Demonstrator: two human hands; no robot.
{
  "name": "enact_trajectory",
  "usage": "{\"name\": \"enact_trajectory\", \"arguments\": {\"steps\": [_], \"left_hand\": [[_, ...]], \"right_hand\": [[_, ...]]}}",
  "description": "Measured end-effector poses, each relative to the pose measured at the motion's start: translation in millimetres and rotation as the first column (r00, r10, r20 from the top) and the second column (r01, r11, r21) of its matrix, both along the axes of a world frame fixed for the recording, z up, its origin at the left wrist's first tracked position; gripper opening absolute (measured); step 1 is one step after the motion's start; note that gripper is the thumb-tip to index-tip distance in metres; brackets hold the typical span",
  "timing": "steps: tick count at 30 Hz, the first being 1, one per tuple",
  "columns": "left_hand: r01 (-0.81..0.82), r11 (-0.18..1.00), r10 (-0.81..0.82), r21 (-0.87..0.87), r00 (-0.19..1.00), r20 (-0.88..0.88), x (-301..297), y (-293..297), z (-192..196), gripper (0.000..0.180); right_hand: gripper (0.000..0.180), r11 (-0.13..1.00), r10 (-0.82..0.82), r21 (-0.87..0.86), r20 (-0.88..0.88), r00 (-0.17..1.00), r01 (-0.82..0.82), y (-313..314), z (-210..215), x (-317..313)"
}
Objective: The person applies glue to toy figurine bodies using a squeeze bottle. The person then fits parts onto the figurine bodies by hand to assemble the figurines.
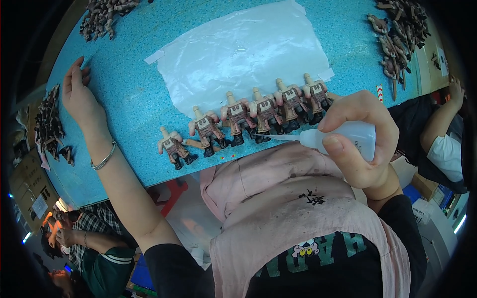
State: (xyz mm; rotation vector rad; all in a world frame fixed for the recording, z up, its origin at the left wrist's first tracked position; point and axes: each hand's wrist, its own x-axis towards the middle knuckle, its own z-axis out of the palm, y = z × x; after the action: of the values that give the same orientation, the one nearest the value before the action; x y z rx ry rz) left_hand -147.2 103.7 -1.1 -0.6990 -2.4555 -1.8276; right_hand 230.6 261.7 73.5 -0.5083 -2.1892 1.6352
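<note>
My right hand (362, 139) grips a small translucent squeeze bottle (365, 136) between thumb and fingers. Its thin nozzle points left, with the tip by the black boots of one toy figure (266, 111) in the row. Several such headless figures, brown and cream with bare neck pegs, lie side by side along the near table edge; the leftmost figure (174, 147) sits slightly apart. Out at the left, my left hand (80, 92) has loosely bent fingers, seems to hold nothing, and is nearest a pile of dark figure parts (48, 121).
A white plastic sheet (238, 49) is taped to the blue speckled table (134, 89). More figure parts are heaped at the far left (104, 17) and far right (402, 35). Other people sit at the lower left (99, 248) and the right (442, 139).
</note>
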Motion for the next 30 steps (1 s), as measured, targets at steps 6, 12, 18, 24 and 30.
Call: {"name": "enact_trajectory", "arguments": {"steps": [6,12,18,24,30], "left_hand": [[-0.002,1.000,0.002,-0.004,1.000,0.004,3,1,2,0.024],[-0.001,1.000,0.001,-0.003,1.000,0.003,3,1,2,0.024],[0.010,1.000,-0.010,0.000,1.000,0.010,0,-1,1,0.024],[0.009,1.000,-0.009,-0.026,1.000,0.013,-4,-5,-1,0.027],[-0.009,1.000,0.009,0.011,1.000,0.023,2,0,2,0.023]], "right_hand": [[0.018,1.000,0.009,-0.012,-0.029,1.000,-0.009,1,-1,0],[0.017,1.000,0.004,-0.020,-0.031,1.000,-0.005,0,-1,1],[0.021,0.999,-0.053,0.006,-0.045,0.998,0.053,4,3,10],[0.025,0.982,-0.184,-0.046,-0.004,0.983,0.184,5,3,26],[0.023,0.992,-0.126,-0.012,0.007,0.992,0.126,8,2,29]]}}
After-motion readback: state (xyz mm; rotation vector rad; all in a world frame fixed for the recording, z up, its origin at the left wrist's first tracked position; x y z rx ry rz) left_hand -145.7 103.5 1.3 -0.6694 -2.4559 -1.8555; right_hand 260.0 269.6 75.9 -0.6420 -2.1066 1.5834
